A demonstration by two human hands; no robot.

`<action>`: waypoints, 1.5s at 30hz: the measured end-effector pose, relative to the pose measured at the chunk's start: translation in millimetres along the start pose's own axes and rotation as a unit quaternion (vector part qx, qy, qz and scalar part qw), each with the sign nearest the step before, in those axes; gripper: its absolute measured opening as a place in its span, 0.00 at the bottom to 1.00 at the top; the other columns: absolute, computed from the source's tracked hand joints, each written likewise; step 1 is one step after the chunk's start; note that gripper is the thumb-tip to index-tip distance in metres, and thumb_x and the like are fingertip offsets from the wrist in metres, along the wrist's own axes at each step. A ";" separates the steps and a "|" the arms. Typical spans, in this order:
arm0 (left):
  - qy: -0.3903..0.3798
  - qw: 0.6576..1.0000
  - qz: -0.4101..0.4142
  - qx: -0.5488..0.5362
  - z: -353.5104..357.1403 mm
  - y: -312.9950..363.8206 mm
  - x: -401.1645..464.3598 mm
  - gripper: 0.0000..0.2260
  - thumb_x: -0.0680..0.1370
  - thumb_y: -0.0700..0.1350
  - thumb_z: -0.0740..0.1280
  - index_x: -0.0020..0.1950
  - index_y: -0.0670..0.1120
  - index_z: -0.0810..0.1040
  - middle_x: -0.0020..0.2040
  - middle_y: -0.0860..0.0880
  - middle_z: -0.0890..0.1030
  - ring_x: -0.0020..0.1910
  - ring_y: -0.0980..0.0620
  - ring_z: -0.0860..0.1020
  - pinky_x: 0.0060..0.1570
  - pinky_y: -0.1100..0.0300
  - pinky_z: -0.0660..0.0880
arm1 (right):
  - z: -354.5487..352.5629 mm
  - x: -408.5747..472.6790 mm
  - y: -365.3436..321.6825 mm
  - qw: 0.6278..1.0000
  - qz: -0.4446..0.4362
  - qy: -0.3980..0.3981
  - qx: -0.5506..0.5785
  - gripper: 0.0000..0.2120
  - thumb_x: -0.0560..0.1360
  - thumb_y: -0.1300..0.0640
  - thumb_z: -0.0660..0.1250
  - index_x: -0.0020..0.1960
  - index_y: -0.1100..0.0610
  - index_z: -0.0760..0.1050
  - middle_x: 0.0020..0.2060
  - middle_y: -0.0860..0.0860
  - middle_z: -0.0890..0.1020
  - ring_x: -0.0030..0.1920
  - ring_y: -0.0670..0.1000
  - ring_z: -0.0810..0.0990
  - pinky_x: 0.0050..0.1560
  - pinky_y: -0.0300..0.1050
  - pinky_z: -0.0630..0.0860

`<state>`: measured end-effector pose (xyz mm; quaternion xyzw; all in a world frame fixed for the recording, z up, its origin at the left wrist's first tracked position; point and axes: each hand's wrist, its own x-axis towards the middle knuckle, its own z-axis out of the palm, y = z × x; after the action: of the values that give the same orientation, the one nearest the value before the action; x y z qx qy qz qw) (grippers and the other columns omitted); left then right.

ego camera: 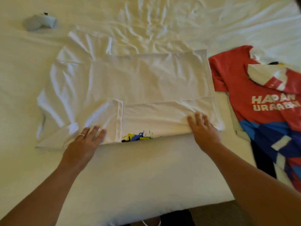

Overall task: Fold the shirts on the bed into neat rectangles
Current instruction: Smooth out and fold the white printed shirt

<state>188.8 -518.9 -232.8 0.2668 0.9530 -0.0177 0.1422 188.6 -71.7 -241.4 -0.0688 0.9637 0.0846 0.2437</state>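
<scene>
Shirt folding going on here: white shirt (130, 82) is spread flat across the middle of the bed (130, 168), lying sideways with its collar end off to the left and the hem on the right. The near long edge is folded over onto the body, so there's a band of doubled fabric along the front, with the sleeve lying on top of it at the left end. A bit of the printed graphic (137, 138), yellow, blue and black, peeks out at that near edge. Left hand (88, 137) lies flat on the folded sleeve with its fingers straight and spread, no grip on anything, just pressing down; there's a ring on one finger. Right hand (203, 129) is at the right end of the folded band, fingers laid out over the cloth, which bunches up a little just in front of the fingertips. It looks like pressing too, though I can't tell if the thumb is tucked under the edge. Just beside the white shirt on the right there's a red shirt (263, 103) with white lettering and blue patches, loosely spread, with a white and red piece of cloth (270, 75) lying on its upper part. Far back left on the sheet sits a small pale grey object (39, 22), too blurry to identify.
</scene>
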 end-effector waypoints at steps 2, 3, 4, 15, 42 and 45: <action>-0.003 1.000 0.006 -0.001 -2.9 21.4 -24.9 0.26 0.71 0.34 0.53 0.68 0.44 0.70 0.61 0.36 0.82 0.51 0.29 0.83 0.36 0.41 0.82 | 7.1 -30.0 -0.6 1.000 -0.010 -0.012 0.009 0.25 0.74 0.64 0.50 0.68 0.63 0.73 0.62 0.71 0.76 0.56 0.75 0.78 0.37 0.65 0.82; -0.006 1.000 0.008 0.002 -3.8 32.8 -36.6 0.26 0.71 0.34 0.52 0.68 0.44 0.70 0.60 0.36 0.82 0.50 0.30 0.83 0.35 0.42 0.82 | 10.4 -44.4 -0.8 1.000 -0.016 -0.018 0.009 0.25 0.74 0.65 0.51 0.68 0.63 0.73 0.62 0.70 0.76 0.56 0.76 0.78 0.37 0.65 0.82; -0.013 1.000 0.009 0.006 -2.1 42.8 -47.1 0.26 0.71 0.33 0.52 0.68 0.44 0.70 0.60 0.35 0.82 0.50 0.30 0.83 0.35 0.43 0.82 | 13.3 -56.7 -1.2 0.999 -0.014 -0.032 0.010 0.25 0.73 0.66 0.53 0.68 0.64 0.74 0.63 0.70 0.77 0.56 0.76 0.78 0.36 0.66 0.82; -0.159 0.983 -0.086 -0.033 6.3 69.3 -51.2 0.26 0.70 0.56 0.58 0.62 0.47 0.81 0.60 0.41 0.79 0.50 0.34 0.81 0.33 0.46 0.77 | 0.3 -67.6 0.1 0.991 0.006 -0.130 0.007 0.30 0.78 0.46 0.54 0.78 0.51 0.56 0.79 0.57 0.56 0.74 0.61 0.65 0.66 0.54 0.69; 0.033 0.985 -0.166 0.044 -50.9 -46.4 228.1 0.12 0.75 0.39 0.70 0.58 0.40 0.79 0.55 0.36 0.75 0.49 0.32 0.76 0.40 0.46 0.67 | -92.6 211.1 63.9 0.988 0.066 0.106 0.094 0.14 0.75 0.64 0.63 0.60 0.57 0.74 0.56 0.56 0.73 0.51 0.61 0.78 0.42 0.53 0.70; 0.063 0.985 -0.149 0.066 -53.4 -45.2 221.2 0.07 0.74 0.38 0.71 0.49 0.36 0.80 0.46 0.35 0.76 0.44 0.33 0.75 0.37 0.47 0.64 | -94.0 200.9 67.4 0.984 0.085 0.127 0.091 0.10 0.77 0.63 0.62 0.57 0.59 0.76 0.55 0.56 0.75 0.52 0.63 0.77 0.42 0.52 0.68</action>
<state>-29.2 -440.4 -245.6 0.1312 0.9859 -0.0844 0.0600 -41.2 -42.8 -247.8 0.0257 0.9928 0.0071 0.1166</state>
